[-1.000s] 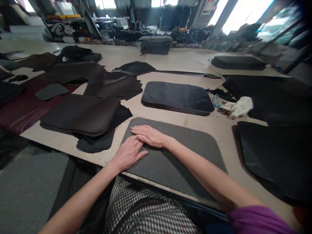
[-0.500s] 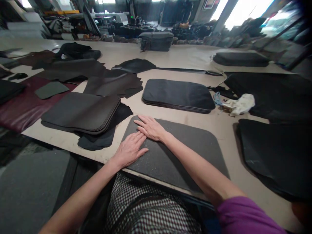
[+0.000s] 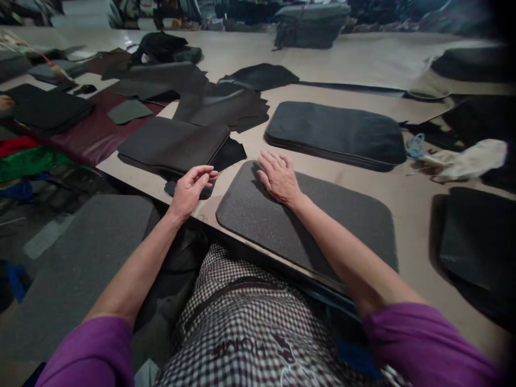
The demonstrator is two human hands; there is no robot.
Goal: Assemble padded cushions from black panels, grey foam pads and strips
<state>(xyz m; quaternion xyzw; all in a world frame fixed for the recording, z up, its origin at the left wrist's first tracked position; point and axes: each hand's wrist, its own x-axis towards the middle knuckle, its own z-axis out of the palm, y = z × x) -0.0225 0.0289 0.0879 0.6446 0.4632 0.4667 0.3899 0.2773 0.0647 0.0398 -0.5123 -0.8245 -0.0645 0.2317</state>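
A dark grey rounded panel [image 3: 258,215] lies flat near the table's front edge. Over its far left part is my right hand [image 3: 280,180], fingers spread and holding nothing; whether the fingertips press on it I cannot tell. My left hand [image 3: 191,191] is off the panel to the left, above the table edge, with loosely bent fingers and nothing visible in it. Just beyond that hand is a stack of dark brown rounded pieces [image 3: 173,140], resting partly on black pieces [image 3: 229,156].
Behind the panel sits a stack of black rounded pieces [image 3: 334,131]. A whitish cloth glove [image 3: 475,158] and more black pieces [image 3: 478,242] lie to the right. Dark leather sheets [image 3: 221,105] and maroon material [image 3: 86,131] spread on the left. At lower left is a grey board [image 3: 92,242].
My left hand has lifted off the panel and moved left. My right hand has stayed over the panel's far left part, its fingers now more raised. The head view has tilted down and left.
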